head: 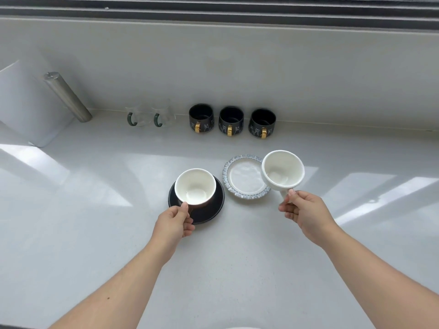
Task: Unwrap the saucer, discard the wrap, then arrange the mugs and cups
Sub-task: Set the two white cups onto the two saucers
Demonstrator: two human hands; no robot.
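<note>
your left hand (pixel 174 224) pinches handle of brown cup (pixel 195 188), cup seated on black saucer (pixel 209 210). your right hand (pixel 305 211) grips handle of white cup (pixel 282 168), cup lifted and tilted, beside right edge of patterned saucer (pixel 247 178) on white counter (pixel 95 222). saucer sits bare, just right of black one. along back wall: three black mugs (pixel 231 121) with gold handles, two glass cups (pixel 148 115) with green handles left of them.

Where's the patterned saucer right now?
In the head view, the patterned saucer lies on the counter right of centre, between the black saucer and the white cup held in the right hand.
</note>
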